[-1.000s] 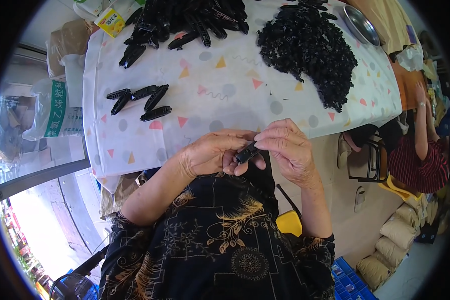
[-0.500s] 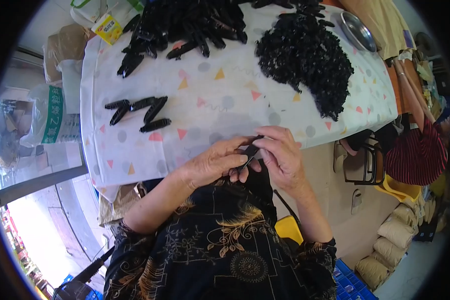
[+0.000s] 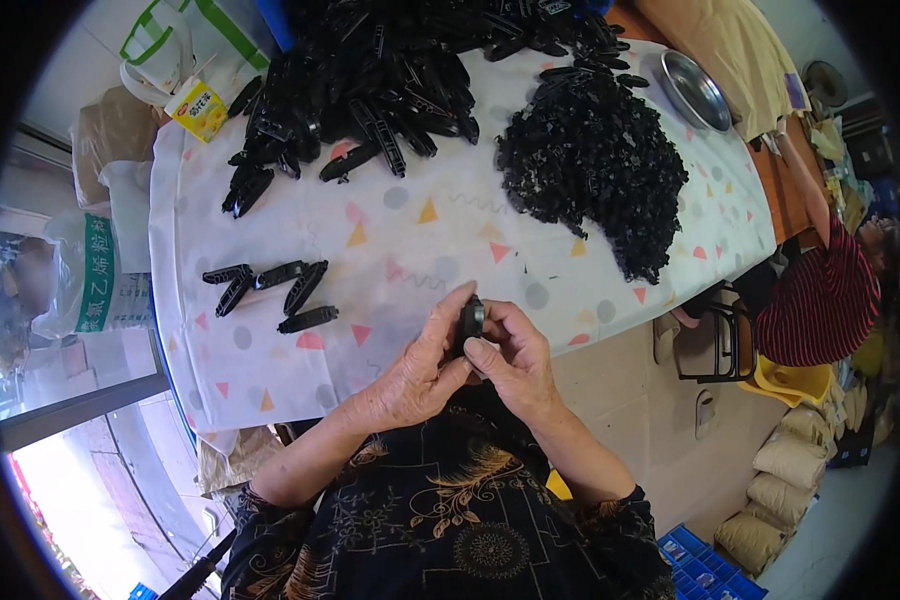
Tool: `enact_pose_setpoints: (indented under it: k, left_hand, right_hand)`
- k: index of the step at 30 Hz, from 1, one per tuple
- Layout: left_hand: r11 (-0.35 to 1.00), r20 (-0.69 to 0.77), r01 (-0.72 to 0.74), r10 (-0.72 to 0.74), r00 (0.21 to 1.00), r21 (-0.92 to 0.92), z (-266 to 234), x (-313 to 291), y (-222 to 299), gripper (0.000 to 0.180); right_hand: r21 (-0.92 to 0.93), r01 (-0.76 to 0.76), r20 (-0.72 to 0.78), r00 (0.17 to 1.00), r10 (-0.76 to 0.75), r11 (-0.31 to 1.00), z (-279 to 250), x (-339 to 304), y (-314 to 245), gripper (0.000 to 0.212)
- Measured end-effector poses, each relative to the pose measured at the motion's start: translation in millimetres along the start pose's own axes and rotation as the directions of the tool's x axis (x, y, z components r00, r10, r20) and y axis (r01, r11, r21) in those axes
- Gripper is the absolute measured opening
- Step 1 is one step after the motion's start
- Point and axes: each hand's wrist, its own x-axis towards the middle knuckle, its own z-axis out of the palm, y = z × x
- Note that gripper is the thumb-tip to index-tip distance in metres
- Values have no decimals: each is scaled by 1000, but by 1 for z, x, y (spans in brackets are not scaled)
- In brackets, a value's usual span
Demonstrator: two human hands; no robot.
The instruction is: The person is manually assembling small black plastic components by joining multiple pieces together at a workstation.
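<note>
Between my two hands, just past the table's near edge, is a long black plastic part (image 3: 472, 318), tilted on end. My left hand (image 3: 420, 370) grips it from the left, thumb low and fingers along its side. The fingers and thumb of my right hand (image 3: 515, 362) close on it from the right. Ahead to the left, several similar black parts (image 3: 305, 285) lie in a zigzag on the patterned tablecloth (image 3: 410, 240). A big heap of such parts (image 3: 370, 90) covers the far left, and a pile of small black pieces (image 3: 595, 165) lies to its right.
A round metal dish (image 3: 695, 90) stands at the far right, near a brown sack (image 3: 725, 50). A yellow drink carton (image 3: 198, 110) sits at the far left corner. Another person in a striped top (image 3: 820, 300) is at the right, near a yellow basin (image 3: 790, 380) and stacked sacks (image 3: 785, 460).
Both hands have turned the black part from slanting to nearly upright, and the right hand has moved closer to the left. The whole view has shifted, with the table lower in it.
</note>
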Motion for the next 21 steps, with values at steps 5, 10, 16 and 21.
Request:
enact_pose_setpoints:
  k: [5, 10, 16, 21]
  left_hand:
    - [989, -27, -5, 9, 1000, 146, -8, 12, -4, 66]
    - [875, 75, -54, 21, 997, 480, -28, 18, 6, 55]
    - [572, 69, 5, -108, 992, 820, -41, 18, 19, 37]
    - [357, 68, -181, 309, 949, 916, -77, 32, 14, 26]
  right_hand:
    - [-69, 22, -74, 997, -27, 997, 2, 10, 1, 31]
    - [-334, -205, -14, 977, 213, 920, -36, 22, -17, 29]
    - [-1000, -1, 10, 846, -533, -20, -109, 69, -35, 21]
    - [-998, 58, 59, 841, -537, -19, -118, 81, -24, 13]
